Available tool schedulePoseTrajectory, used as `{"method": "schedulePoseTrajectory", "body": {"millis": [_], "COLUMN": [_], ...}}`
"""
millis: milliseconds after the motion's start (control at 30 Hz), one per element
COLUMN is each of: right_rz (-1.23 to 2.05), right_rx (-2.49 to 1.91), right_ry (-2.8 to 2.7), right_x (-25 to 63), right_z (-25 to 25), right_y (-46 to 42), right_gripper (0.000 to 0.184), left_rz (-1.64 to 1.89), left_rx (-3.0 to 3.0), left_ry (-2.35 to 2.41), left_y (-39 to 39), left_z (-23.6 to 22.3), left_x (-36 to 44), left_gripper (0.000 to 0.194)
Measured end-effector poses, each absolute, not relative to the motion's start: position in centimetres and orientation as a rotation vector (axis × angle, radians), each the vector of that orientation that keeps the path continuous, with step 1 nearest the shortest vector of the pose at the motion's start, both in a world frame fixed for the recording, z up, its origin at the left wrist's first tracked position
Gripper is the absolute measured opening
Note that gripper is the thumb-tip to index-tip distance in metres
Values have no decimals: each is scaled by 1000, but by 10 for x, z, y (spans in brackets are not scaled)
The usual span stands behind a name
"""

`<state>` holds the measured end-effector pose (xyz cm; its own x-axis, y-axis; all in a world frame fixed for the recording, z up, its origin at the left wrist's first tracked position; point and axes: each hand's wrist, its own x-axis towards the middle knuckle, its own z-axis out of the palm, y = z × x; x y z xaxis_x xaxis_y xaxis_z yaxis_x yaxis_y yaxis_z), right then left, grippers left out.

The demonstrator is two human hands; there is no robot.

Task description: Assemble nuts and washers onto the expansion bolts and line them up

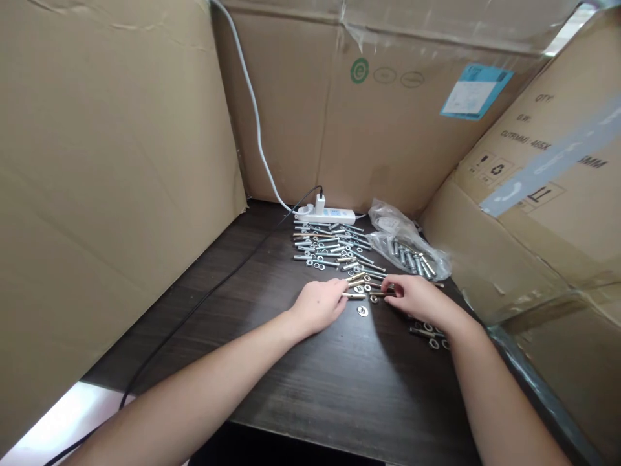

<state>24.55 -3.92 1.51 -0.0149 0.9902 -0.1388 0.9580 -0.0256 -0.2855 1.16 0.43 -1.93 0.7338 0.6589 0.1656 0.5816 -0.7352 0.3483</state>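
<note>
My left hand rests on the dark table with its fingers bent together around the end of a metal sleeve. To the right, my right hand curls thumb and forefinger about a thin bolt, which points towards the sleeve. Between the hands lie a nut and a flat washer. Just beyond the fingertips are more brass-coloured sleeves. Behind them, bolts, sleeves, nuts and washers are laid out in rows. The fingers partly hide both held pieces.
A white power strip with a plugged-in charger stands at the back; its black cable crosses the table's left side. Clear plastic bags hold more bolts. Further nuts and bolts lie beside my right forearm. Cardboard boxes wall three sides.
</note>
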Motion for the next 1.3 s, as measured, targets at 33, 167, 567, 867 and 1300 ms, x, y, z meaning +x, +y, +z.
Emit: {"method": "schedulePoseTrajectory", "body": {"millis": [33,167,567,867,1300], "right_rz": [453,422,278,243,377], "right_rx": [-2144,-2155,-1692,-1650,-1437], "right_ry": [-2122,-2152,-1982,-2024,-1864], "right_x": [245,240,213,205,192], "right_z": [15,16,23,24,10], "right_y": [-39,-38,-42,-46,-40], "right_gripper": [15,15,10,13,22], "left_rz": [434,562,918,981,1070], "left_rx": [2612,2397,1925,1884,1815], "left_ry": [975,935,822,782,809], "left_y": [5,10,15,17,16], "left_z": [-18,-17,-14,-13,-11], "left_x": [10,5,2,1,0], "left_gripper": [16,11,18,18,17]}}
